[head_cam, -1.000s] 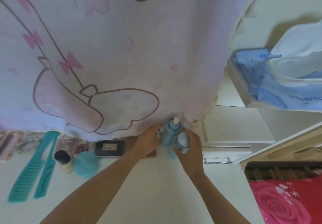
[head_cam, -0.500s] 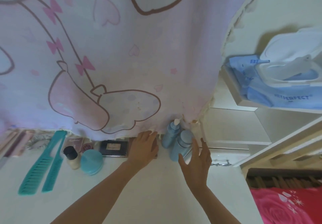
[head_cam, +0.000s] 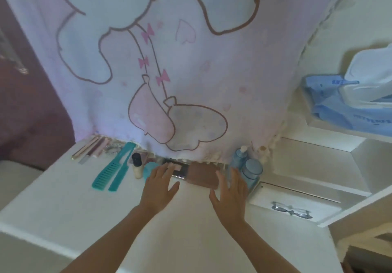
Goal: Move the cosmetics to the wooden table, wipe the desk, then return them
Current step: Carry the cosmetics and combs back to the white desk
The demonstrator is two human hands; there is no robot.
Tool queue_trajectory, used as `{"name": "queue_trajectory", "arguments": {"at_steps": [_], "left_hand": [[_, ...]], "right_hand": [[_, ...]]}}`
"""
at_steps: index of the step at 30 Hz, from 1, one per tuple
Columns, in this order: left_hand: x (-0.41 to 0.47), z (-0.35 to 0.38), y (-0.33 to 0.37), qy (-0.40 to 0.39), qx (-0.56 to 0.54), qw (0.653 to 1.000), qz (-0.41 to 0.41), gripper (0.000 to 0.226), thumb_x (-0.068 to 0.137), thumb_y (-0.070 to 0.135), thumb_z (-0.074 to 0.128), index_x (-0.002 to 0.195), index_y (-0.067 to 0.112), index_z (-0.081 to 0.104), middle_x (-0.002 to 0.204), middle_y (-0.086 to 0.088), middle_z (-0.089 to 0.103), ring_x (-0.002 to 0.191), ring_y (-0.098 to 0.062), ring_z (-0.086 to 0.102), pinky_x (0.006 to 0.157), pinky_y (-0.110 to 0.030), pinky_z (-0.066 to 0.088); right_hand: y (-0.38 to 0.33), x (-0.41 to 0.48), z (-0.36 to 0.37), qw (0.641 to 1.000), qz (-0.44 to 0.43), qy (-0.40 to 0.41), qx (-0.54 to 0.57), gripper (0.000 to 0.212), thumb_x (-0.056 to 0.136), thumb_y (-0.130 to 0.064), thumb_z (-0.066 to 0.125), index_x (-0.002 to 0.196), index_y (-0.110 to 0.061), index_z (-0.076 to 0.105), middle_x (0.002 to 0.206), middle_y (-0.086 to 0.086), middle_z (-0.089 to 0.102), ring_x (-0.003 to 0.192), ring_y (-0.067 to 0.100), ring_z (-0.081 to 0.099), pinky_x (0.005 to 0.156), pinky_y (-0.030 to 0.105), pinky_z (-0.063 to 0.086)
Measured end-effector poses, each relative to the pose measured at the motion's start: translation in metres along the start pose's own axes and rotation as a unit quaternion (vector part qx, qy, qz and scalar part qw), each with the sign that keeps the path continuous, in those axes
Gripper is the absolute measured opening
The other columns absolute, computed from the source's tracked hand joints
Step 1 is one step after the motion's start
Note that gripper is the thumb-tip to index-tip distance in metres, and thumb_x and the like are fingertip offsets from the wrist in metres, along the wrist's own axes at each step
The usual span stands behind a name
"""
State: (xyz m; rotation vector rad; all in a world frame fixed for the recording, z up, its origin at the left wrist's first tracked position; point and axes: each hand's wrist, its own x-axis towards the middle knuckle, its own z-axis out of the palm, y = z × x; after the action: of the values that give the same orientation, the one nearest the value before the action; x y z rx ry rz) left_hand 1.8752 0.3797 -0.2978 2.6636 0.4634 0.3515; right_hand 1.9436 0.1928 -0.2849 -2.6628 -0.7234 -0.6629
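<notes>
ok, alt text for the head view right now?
The left hand and right hand, both open, flank a brown case at the back of a white desk. Two blue bottles stand right of it, teal combs lie to the left, below a hanging pink cartoon cloth.

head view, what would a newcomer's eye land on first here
The big pink cartoon cloth hanging behind the white desk dominates. Below it, the left hand and right hand, fingers straight, flank a brown case. Two teal combs lie at left, two blue bottles stand at right.
</notes>
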Motion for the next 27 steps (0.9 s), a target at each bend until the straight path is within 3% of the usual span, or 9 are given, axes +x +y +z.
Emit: {"name": "queue_trajectory", "arguments": {"at_steps": [3,7,11,19,27], "left_hand": [[-0.036,-0.015,-0.006,0.039,0.010,0.996,-0.077,0.054,0.091,0.036,0.051,0.139,0.016,0.037,0.146,-0.005,0.037,0.135,-0.023,0.030,0.108,-0.037,0.031],[-0.109,-0.032,-0.007,0.095,0.023,0.977,-0.190,0.055,0.092,0.039,0.049,0.140,0.017,0.036,0.148,-0.004,0.034,0.137,-0.024,0.026,0.110,-0.038,0.027],[-0.191,-0.049,-0.006,0.120,0.022,0.948,-0.294,0.054,0.093,0.038,0.046,0.142,0.019,0.032,0.150,-0.002,0.029,0.138,-0.021,0.020,0.114,-0.037,0.022],[-0.315,-0.130,-0.014,0.225,0.083,0.870,-0.430,0.055,0.095,0.039,0.042,0.143,0.020,0.027,0.152,0.000,0.024,0.140,-0.020,0.015,0.112,-0.036,0.019],[-0.449,-0.163,-0.012,0.291,0.104,0.799,-0.516,0.053,0.093,0.040,0.044,0.141,0.019,0.032,0.148,-0.003,0.032,0.137,-0.023,0.019,0.111,-0.038,0.023]], "right_hand": [[-0.013,-0.002,-0.008,0.997,-0.067,-0.024,0.028,0.062,0.041,-0.019,0.091,0.098,-0.011,0.070,0.114,0.022,0.063,0.105,0.041,0.060,0.078,0.053,0.052],[-0.038,-0.012,-0.021,0.983,-0.166,-0.029,0.075,0.058,0.046,-0.020,0.089,0.100,-0.010,0.070,0.115,0.026,0.061,0.116,0.037,0.044,0.082,0.057,0.048],[-0.078,-0.038,-0.037,0.957,-0.255,-0.052,0.128,0.055,0.047,-0.021,0.090,0.097,-0.010,0.070,0.113,0.026,0.062,0.106,0.042,0.060,0.079,0.058,0.049],[-0.178,-0.093,-0.077,0.882,-0.406,-0.059,0.231,0.053,0.046,-0.023,0.090,0.094,-0.012,0.071,0.113,0.023,0.063,0.105,0.041,0.061,0.079,0.059,0.048],[-0.261,-0.173,-0.115,0.809,-0.500,-0.066,0.302,0.051,0.046,-0.020,0.091,0.092,-0.010,0.071,0.111,0.024,0.064,0.102,0.040,0.062,0.079,0.059,0.047]]}}
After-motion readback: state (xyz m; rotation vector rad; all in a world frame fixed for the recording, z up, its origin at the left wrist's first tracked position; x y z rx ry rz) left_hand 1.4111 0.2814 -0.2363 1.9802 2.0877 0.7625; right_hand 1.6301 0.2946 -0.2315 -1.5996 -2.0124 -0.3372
